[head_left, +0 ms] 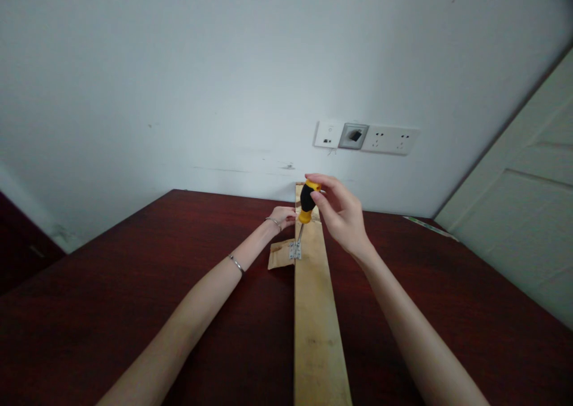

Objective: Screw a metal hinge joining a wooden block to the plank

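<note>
A long pale wooden plank [316, 316] lies lengthwise on the dark red table [134, 286], running away from me to the wall. A small metal hinge [294, 250] sits at its left edge, joined to a small wooden piece [280, 254]. My right hand [342, 215] is closed round the yellow and black handle of a screwdriver [307, 202], which stands nearly upright with its tip on the hinge. My left hand [283, 216] rests on the plank's left edge just beyond the hinge, fingers curled against the wood.
A white wall rises behind the table, with a row of sockets [366, 137] above the plank's far end. A pale door [519, 197] stands at the right. A thin greenish strip [427, 225] lies at the table's far right edge.
</note>
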{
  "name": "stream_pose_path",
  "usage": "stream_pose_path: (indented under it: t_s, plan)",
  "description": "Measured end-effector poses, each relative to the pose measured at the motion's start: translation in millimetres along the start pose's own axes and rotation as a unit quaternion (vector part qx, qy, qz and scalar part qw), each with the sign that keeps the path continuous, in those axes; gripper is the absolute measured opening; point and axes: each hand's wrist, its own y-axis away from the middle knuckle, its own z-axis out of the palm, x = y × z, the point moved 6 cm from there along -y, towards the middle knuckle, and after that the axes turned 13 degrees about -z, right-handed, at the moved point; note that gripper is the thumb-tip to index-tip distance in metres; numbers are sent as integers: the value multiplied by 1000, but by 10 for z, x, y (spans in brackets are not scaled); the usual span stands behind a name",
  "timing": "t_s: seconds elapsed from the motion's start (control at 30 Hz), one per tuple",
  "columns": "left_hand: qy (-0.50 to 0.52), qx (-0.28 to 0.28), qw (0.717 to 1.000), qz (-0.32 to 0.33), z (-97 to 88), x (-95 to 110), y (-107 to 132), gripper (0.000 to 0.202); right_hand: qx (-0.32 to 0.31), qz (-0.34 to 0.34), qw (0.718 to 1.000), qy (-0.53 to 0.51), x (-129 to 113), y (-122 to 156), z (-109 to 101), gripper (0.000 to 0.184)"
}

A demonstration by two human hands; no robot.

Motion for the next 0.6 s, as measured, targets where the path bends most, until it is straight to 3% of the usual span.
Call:
stream_pose_path:
  t_s: [0.2, 0.4, 0.6]
  plan:
    - [-17, -12, 1000, 12, 6, 31, 55, 20, 35, -25, 995, 91, 24, 13, -28, 24]
    - [-13, -16, 1000, 11, -41, 16, 17, 14, -19, -36, 997, 60, -13, -5, -13, 28]
    - [-13, -14, 1000, 3, -92, -26, -24, 18, 37, -14, 996, 75, 76, 16, -82, 20]
